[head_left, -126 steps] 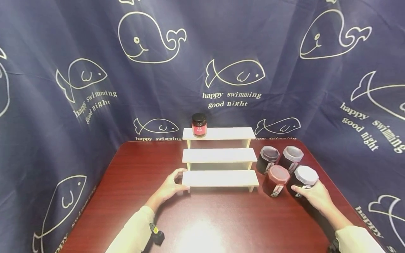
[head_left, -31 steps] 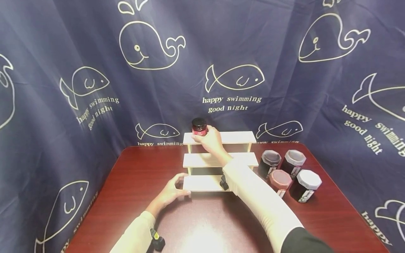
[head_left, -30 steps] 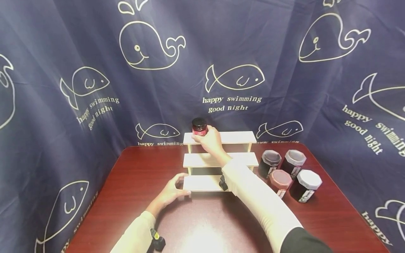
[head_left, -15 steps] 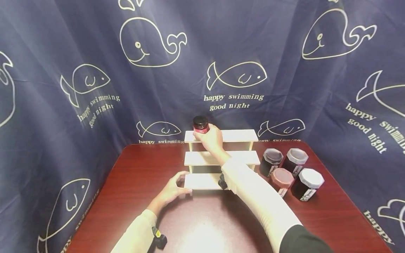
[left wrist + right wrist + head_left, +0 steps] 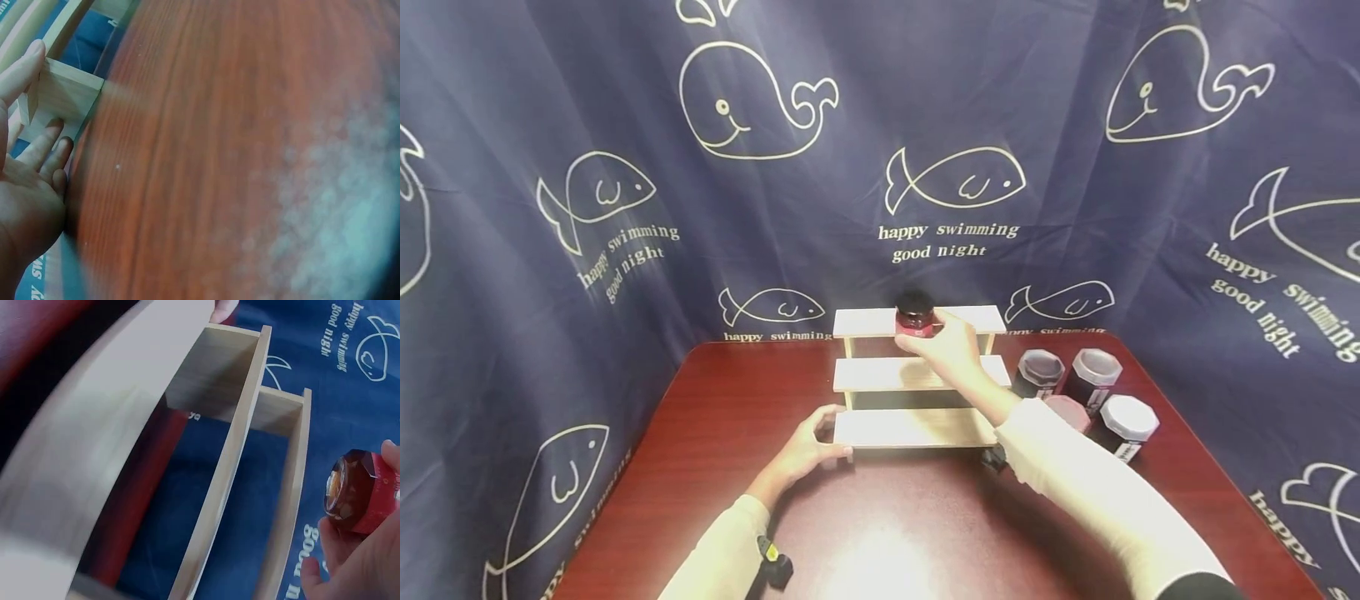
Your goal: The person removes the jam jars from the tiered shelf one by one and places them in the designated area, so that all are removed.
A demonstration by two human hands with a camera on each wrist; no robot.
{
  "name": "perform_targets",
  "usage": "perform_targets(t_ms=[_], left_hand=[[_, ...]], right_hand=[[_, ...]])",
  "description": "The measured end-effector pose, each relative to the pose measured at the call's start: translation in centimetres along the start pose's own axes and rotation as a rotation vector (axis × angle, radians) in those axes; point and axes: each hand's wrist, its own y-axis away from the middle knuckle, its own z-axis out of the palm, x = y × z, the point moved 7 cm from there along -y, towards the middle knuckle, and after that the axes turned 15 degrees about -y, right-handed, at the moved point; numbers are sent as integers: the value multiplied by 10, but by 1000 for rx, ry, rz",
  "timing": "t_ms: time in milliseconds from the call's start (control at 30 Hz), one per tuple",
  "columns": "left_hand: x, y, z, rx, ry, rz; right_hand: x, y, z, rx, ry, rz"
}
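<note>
A small jar [image 5: 914,315] with a black lid and red label is gripped by my right hand [image 5: 953,346], thumb on one side and fingers on the other. In the head view it overlaps the top tier. The right wrist view shows the glass jar [image 5: 359,490] beside the top shelf board, with a gap between them. My left hand [image 5: 805,443] holds the left end of the wooden three-tier display rack [image 5: 910,427], at its lowest tier. In the left wrist view, thumb and fingers lie around the rack's end panel [image 5: 69,94].
Several larger octagonal jars stand right of the rack: a white-lidded one [image 5: 1127,421], a grey-lidded one [image 5: 1093,372], a dark one [image 5: 1039,371] and a red-lidded one [image 5: 1067,410], partly behind my right sleeve. A blue printed curtain [image 5: 775,225] surrounds the reddish wooden table [image 5: 730,392].
My right hand came from the white-lidded jar at the right to the small jar, gripped it, and has now carried it rightward from the top tier's left end. My left hand stays on the rack.
</note>
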Motion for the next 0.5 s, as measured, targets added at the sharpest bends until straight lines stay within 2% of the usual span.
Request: perform_targets(t_ms=[233, 300, 500], left_hand=[[-1, 0, 1, -10, 12, 9], [0, 0, 2, -8, 16, 13], [3, 1, 0, -5, 10, 19]], right_hand=[[10, 25, -53, -47, 14, 41], [15, 32, -73, -35, 63, 36], [32, 51, -134, -3, 121, 6]])
